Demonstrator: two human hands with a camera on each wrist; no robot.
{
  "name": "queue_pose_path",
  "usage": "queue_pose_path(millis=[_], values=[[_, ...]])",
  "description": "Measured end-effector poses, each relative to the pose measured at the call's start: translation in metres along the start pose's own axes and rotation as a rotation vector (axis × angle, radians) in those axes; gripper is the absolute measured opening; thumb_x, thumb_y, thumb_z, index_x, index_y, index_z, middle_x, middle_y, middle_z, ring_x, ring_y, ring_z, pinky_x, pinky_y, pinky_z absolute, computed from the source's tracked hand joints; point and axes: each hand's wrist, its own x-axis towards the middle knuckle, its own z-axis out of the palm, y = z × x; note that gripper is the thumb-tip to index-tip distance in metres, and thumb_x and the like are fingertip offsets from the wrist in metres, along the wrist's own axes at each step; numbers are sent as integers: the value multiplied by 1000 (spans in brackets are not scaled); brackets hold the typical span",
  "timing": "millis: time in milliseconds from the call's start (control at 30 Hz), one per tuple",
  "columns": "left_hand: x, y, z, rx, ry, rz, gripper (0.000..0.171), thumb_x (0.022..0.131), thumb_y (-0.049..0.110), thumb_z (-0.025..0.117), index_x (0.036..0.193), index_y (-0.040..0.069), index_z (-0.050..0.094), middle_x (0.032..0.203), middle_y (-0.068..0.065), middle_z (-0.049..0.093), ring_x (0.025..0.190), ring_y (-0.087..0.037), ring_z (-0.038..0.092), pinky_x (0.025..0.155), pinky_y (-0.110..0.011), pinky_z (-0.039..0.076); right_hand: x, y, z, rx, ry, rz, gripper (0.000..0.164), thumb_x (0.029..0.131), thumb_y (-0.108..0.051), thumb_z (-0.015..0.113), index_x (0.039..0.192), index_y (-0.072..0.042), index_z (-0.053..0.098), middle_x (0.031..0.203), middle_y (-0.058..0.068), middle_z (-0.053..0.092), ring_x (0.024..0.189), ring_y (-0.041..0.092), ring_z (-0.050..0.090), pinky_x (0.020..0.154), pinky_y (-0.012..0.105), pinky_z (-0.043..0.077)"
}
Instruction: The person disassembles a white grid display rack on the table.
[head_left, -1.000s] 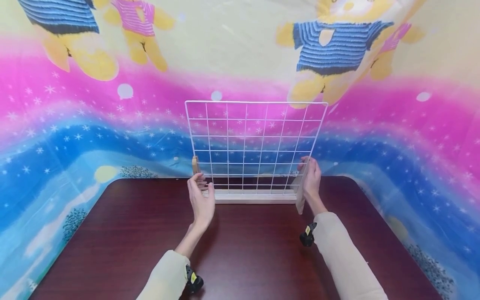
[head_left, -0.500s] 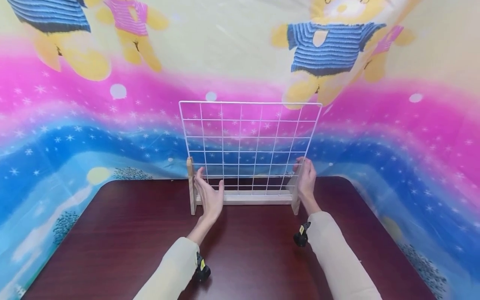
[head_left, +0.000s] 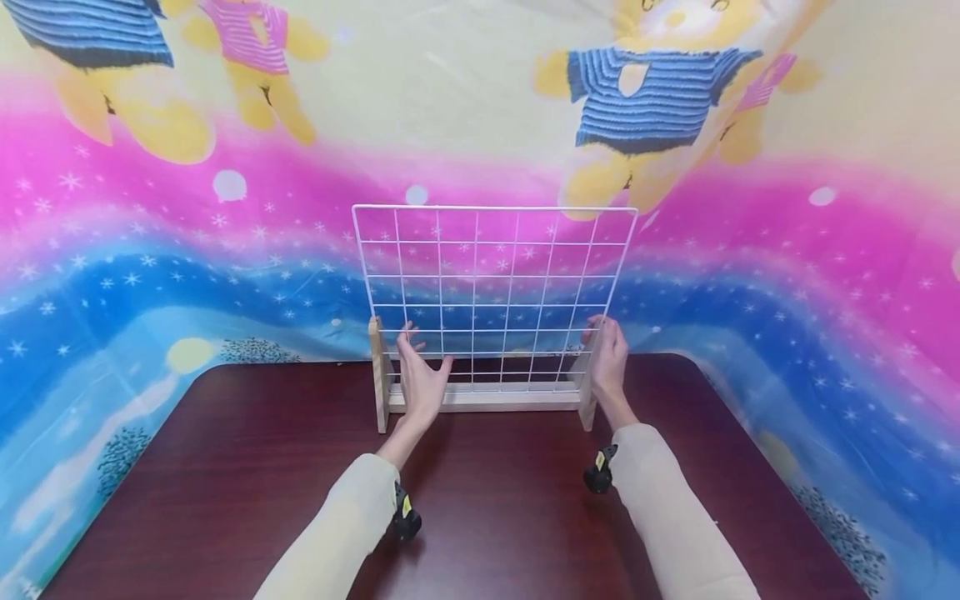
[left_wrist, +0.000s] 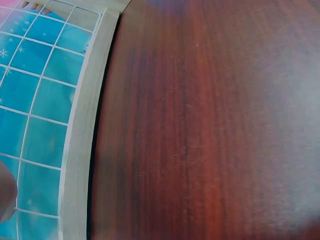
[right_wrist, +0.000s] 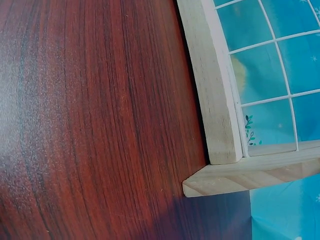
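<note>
A white wire grid rack (head_left: 474,275) stands upright on the table, held between two wooden side pieces and a pale wooden crossbar (head_left: 510,401). My right hand (head_left: 611,358) grips the right wooden side piece (head_left: 588,392) from its outer side, with fingertips showing past its far edge. My left hand (head_left: 423,379) is just inside the left wooden side piece (head_left: 378,375), in front of the grid, thumb spread away from the fingers. Whether its fingertips touch the wires is unclear. In the right wrist view, the crossbar (right_wrist: 212,95) meets the side piece (right_wrist: 245,175).
The dark red-brown wooden table (head_left: 495,500) lies under the rack. A printed cloth (head_left: 480,100) with bears and snowflakes hangs behind and around it. Black wrist cameras sit on both sleeves.
My left hand has left the outer side of the left wooden side piece and moved right, to its inner side. The right hand keeps its hold. The whole scene shifts slightly left.
</note>
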Motion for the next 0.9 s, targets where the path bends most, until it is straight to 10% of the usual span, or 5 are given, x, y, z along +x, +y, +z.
queue_pose_path(millis=[367, 767, 900], values=[[7, 5, 5, 33, 43, -78, 82, 76, 16, 83, 141, 15, 32, 132, -9, 49, 106, -26, 57, 74, -47, 49, -5, -6, 3, 45, -17, -40, 42, 107, -16, 30, 109, 18, 55, 86, 36, 58, 74, 15, 62, 68, 29, 50], [9, 2, 4, 102, 31, -89, 60, 76, 21, 83, 121, 10, 45, 109, -5, 64, 78, -30, 64, 68, -45, 44, -7, -10, 1, -20, -8, -23, 42, 107, -17, 30, 110, 16, 55, 82, 17, 63, 84, 32, 63, 73, 32, 52], [10, 2, 5, 92, 19, -84, 59, 77, 26, 83, 120, 11, 45, 108, -4, 65, 76, -29, 64, 67, -43, 44, -5, -9, 1, -20, -17, -42, 43, 107, -18, 29, 110, 17, 55, 88, 29, 61, 84, 35, 62, 75, 33, 51]])
